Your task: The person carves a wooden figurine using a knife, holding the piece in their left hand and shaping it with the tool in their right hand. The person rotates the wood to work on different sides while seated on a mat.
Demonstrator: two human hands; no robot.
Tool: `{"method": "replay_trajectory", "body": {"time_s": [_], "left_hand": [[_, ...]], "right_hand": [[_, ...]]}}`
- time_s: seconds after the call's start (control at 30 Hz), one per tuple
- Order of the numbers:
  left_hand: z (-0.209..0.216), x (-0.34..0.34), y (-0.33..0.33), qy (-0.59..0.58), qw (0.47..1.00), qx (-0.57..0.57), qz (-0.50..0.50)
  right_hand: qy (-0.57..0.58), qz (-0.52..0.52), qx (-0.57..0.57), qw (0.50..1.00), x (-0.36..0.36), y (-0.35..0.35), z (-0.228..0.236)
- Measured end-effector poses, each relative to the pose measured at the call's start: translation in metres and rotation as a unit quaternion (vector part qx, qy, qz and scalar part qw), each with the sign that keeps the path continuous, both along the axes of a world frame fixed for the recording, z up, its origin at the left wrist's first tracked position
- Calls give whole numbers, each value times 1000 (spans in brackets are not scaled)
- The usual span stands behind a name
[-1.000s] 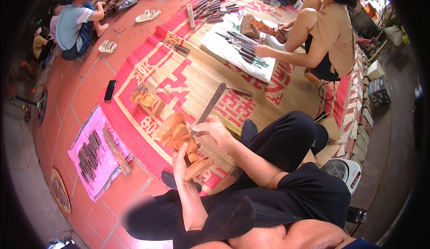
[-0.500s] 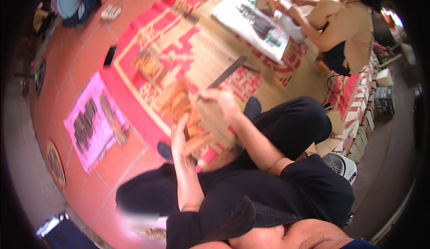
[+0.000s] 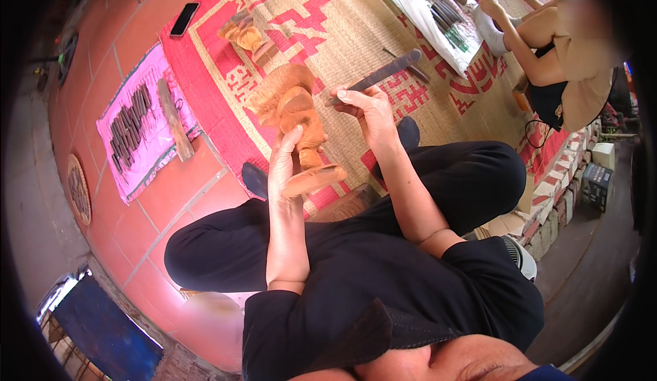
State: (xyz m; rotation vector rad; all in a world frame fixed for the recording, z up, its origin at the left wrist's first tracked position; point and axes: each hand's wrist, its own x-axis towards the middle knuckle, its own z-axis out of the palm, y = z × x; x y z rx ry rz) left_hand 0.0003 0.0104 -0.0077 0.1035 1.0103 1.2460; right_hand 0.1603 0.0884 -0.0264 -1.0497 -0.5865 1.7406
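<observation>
My left hand (image 3: 285,160) is closed around the lower part of an orange-brown wood carving (image 3: 294,110), with a rounded, finely grooved top and a flat oval base towards me. The carving tilts over the mat in front of my lap. In my right hand (image 3: 369,110), fingers and thumb pinch one end of a long, flat, dark file (image 3: 383,73). Its other end points away to the far right. The pinched end is beside the carving, with a small gap between them. A wood block (image 3: 345,206) lies between my legs, partly hidden by the carving and my clothes.
A second carving (image 3: 248,41) rests on the red-and-straw mat (image 3: 342,32). To the left, a pink cloth (image 3: 130,175) holds several dark tools and a wood stick (image 3: 174,121). A phone (image 3: 185,19) lies beyond. At right, a person (image 3: 547,59) sits by a white sack (image 3: 404,4) bearing tools.
The view has shifted, so the mat and cloth appear higher. My right hand and the file have moved slightly away from the carving. Both hands keep their holds.
</observation>
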Motion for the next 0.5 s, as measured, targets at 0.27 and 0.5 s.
{"method": "replay_trajectory", "body": {"time_s": [0.27, 0.5], "left_hand": [[-5, -4, -4, -169, 986, 1, 17], [3, 1, -2, -127, 990, 55, 10]], "right_hand": [[-5, 1, -11, 1000, -3, 0, 7], [-7, 7, -10, 1000, -1, -1, 6]]}}
